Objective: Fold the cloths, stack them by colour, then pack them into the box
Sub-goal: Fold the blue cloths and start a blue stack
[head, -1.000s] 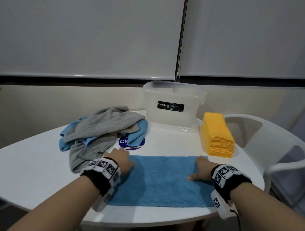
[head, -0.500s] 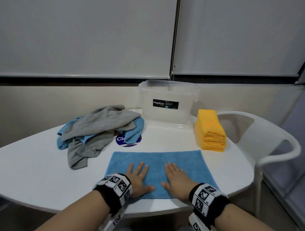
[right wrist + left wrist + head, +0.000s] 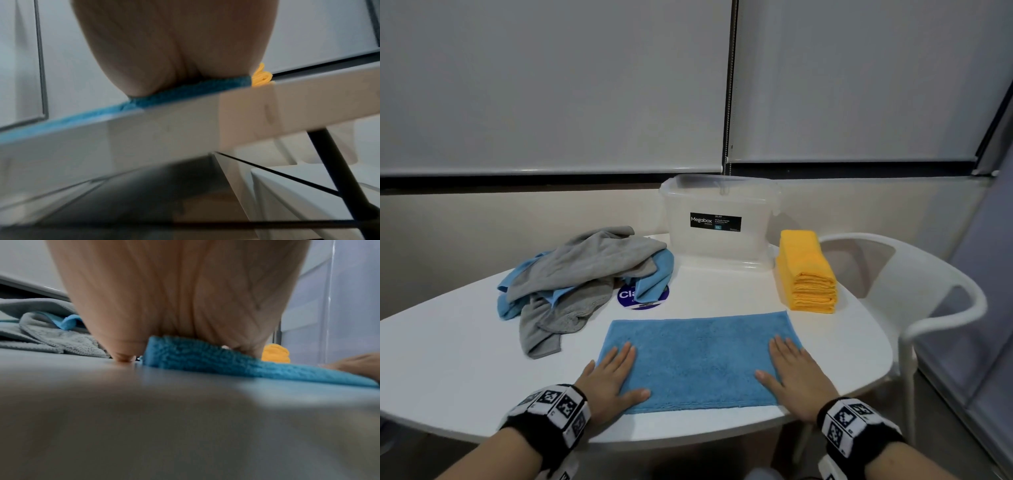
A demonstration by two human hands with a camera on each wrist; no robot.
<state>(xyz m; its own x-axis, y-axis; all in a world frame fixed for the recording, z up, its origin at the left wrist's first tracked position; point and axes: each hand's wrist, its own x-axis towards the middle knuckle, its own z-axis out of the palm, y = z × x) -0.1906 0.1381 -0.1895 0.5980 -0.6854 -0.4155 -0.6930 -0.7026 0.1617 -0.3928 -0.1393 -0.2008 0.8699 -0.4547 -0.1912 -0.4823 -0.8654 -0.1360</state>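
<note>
Head view: left hand (image 3: 608, 378) and right hand (image 3: 792, 370) flat, grip spread, pressing opposite ends of the blue cloth (image 3: 698, 356) on the worktop (image 3: 448, 359). Box (image 3: 719, 226) well beyond the fingertips.

Left wrist view: palm down on the cloth's edge.

Right wrist view: same, right by the worktop's edge. Could slide off there if smoothed too hard.

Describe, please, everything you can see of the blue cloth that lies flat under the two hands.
The blue cloth is a fluffy, towel-like rectangle, apparently folded once, lying flat near the front edge of the white table. The left hand presses its left end and the right hand its right end, fingers straight. It lies apart from the yellow stack behind it.
</note>
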